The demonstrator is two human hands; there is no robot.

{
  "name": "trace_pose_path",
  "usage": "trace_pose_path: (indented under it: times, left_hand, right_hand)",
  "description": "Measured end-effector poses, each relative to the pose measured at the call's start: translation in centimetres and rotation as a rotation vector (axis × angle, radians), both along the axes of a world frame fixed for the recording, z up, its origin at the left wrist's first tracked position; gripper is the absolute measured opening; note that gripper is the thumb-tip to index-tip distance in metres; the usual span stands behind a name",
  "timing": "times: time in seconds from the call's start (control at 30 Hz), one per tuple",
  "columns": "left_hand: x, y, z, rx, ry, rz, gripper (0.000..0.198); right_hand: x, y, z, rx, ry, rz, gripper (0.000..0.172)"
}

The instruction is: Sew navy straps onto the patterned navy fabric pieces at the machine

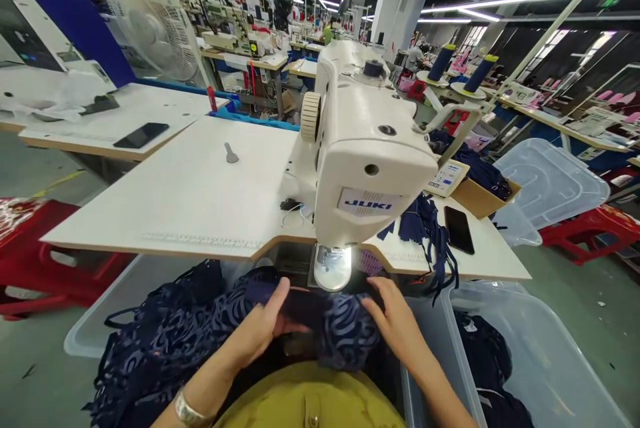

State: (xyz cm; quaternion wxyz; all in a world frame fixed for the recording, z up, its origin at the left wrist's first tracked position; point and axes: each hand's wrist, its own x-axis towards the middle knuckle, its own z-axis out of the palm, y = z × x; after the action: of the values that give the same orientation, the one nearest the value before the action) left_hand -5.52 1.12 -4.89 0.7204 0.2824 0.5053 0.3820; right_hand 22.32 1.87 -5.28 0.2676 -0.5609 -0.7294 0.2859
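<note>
A navy garment with a swirl pattern [347,331] lies below the needle area of a white JUKI sewing machine [375,148]. My left hand [267,325] is closed on its dark band, thumb on top and fingers underneath. On the other side, my right hand [395,321] pinches the garment's edge between thumb and fingers, close to the machine's round metal plate [334,268]. The needle and presser foot are hidden behind the machine head. To the left, a heap of similar navy pieces with straps [165,341] reaches up to my left hand.
A clear plastic bin [545,335] with dark garments stands at right. Navy strips [425,228], a phone [459,229] and a cardboard box [487,195] of navy cloth are right of the machine. A grey metal piece [231,153] lies on the white tabletop [175,195]. Red stools flank the station.
</note>
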Motion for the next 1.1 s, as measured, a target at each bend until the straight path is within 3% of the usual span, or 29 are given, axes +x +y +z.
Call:
trace_pose_path:
  times: [0.07,0.13,0.23,0.37,0.53,0.6,0.7,0.8,0.87,0.9,1.0,1.1]
  left_hand:
    - [1.0,-1.1,2.3,0.047,0.160,-0.277,0.056]
    - [2.1,-1.6,4.5,0.264,0.341,-0.450,0.045]
    - [3.1,-1.3,7.0,0.604,0.510,-0.494,0.031]
    - [3.9,-0.2,8.6,0.654,0.557,-0.493,0.029]
    - [4.8,0.7,8.3,0.507,0.491,-0.336,0.040]
    - [4.7,0.9,7.9,0.528,0.578,-0.311,0.044]
    - [3.9,1.0,7.2,0.792,0.950,-0.246,0.045]
    - [3.3,1.1,6.8,1.322,1.284,-0.076,0.024]
    - [3.2,1.4,6.6,1.621,1.379,-0.081,0.015]
    - [3.2,1.7,6.5,1.702,1.404,-0.126,0.022]
    - [3.1,2.5,5.7,1.729,1.468,-0.226,0.042]
    - [2.7,2.9,5.2,1.688,1.545,-0.225,0.043]
  right_hand:
    - [-2.6,-0.6,1.8,0.006,0.077,0.219,0.042]
    - [-4.8,-1.2,3.4,-0.078,0.145,0.412,0.036]
    - [-6.1,-1.5,4.9,-0.173,0.211,0.390,0.026]
    - [-4.9,-1.2,5.7,-0.022,0.286,0.312,0.025]
    - [-4.1,-0.4,6.7,-0.011,0.341,0.100,0.021]
    - [-4.2,0.4,6.9,0.007,0.304,0.024,0.020]
    - [-4.6,1.9,7.0,-0.014,0.236,-0.001,0.023]
    - [-4.8,3.0,6.8,-0.045,0.179,-0.010,0.022]
    - [-4.9,3.5,6.8,-0.068,0.144,-0.004,0.022]
    - [-4.9,3.7,6.8,-0.079,0.141,0.004,0.021]
    - [-4.6,4.1,6.5,-0.101,0.227,0.037,0.020]
    - [-3.8,4.3,5.7,-0.158,0.372,0.104,0.019]
